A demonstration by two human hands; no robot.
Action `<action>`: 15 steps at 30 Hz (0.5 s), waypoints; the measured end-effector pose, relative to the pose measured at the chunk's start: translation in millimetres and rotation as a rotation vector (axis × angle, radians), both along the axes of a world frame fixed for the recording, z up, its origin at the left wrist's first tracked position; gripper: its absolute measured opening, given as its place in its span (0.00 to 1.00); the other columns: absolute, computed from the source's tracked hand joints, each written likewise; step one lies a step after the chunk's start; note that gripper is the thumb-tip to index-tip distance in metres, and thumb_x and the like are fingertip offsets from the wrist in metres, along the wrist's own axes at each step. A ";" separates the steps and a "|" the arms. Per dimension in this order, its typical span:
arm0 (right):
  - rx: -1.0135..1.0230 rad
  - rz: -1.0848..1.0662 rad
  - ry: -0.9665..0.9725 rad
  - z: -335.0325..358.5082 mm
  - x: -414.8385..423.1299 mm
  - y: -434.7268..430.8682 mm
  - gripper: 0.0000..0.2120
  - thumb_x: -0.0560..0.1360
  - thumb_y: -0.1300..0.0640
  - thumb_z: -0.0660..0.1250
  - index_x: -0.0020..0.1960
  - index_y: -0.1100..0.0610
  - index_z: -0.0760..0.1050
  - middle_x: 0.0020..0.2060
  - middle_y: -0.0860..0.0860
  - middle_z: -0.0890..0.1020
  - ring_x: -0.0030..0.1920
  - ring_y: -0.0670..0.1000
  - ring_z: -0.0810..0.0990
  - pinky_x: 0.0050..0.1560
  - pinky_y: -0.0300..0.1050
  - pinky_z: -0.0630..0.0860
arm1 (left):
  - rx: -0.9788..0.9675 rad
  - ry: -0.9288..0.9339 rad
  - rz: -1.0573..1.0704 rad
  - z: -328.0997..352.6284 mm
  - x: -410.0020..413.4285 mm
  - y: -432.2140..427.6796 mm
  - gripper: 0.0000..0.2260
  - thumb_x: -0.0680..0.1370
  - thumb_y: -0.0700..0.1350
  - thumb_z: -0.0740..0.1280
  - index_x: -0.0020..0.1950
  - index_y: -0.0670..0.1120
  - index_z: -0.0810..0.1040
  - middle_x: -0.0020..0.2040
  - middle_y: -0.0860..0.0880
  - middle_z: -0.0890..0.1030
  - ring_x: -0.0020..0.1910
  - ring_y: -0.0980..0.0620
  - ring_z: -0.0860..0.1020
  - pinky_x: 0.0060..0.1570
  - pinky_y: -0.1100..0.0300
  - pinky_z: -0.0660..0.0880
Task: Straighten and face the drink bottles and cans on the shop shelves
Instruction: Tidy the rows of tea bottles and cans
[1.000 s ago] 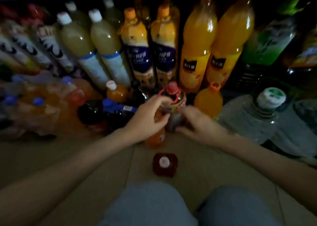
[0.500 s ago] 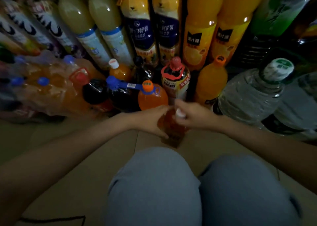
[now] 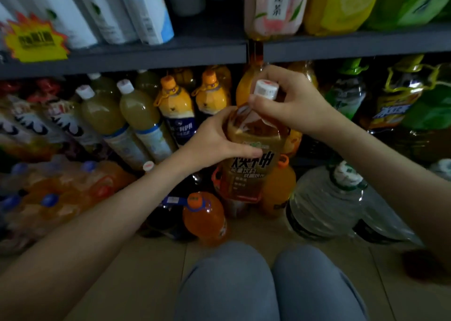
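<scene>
Amber tea bottle (image 3: 252, 150) is hanging upright before the shelf (image 3: 156, 56). Left hand (image 3: 214, 140) is gripping its shoulder, fingers curled round. Right hand (image 3: 292, 103) is pinching its white cap (image 3: 266, 89).

amber bottle (image 3: 251, 154), white cap (image 3: 266, 90), dark label; yellow starburst tag (image 3: 34, 40); grey shelf (image 3: 158, 54).

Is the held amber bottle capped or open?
Capped: a white cap sits on the bottle; the right hand holds its neck, the left hand its shoulder.

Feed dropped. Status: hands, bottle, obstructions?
Left hand grips amber bottle body; right hand grips white cap. Bottle near upright, label facing camera. Orange bottles crowd floor beneath.
</scene>
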State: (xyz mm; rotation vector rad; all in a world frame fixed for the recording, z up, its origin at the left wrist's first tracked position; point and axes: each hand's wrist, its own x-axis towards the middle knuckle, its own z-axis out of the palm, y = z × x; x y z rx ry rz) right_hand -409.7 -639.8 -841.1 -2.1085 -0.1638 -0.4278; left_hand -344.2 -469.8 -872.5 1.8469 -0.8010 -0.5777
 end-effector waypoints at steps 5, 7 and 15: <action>0.004 -0.097 -0.031 39.3 15.4 -1.6 0.10 0.73 0.50 0.71 0.48 0.54 0.75 0.35 0.45 0.77 0.36 0.42 0.76 0.36 0.40 0.72 | -0.062 -0.037 0.138 35.2 5.9 -5.1 0.31 0.59 0.47 0.82 0.59 0.53 0.74 0.53 0.54 0.82 0.52 0.59 0.80 0.53 0.62 0.75; -0.034 -0.139 -0.069 52.1 16.6 0.7 0.12 0.72 0.47 0.71 0.51 0.51 0.74 0.38 0.47 0.78 0.38 0.44 0.77 0.37 0.42 0.74 | -0.118 -0.013 0.178 49.6 5.9 -2.2 0.31 0.58 0.47 0.82 0.58 0.51 0.76 0.52 0.53 0.83 0.52 0.56 0.81 0.54 0.58 0.76; -0.133 -0.056 -0.097 100.5 5.7 11.5 0.45 0.58 0.32 0.71 0.70 0.39 0.57 0.61 0.32 0.66 0.61 0.34 0.69 0.59 0.40 0.76 | -0.440 -0.079 0.335 131.7 16.2 7.4 0.30 0.51 0.50 0.83 0.51 0.49 0.81 0.46 0.50 0.85 0.47 0.51 0.83 0.51 0.50 0.77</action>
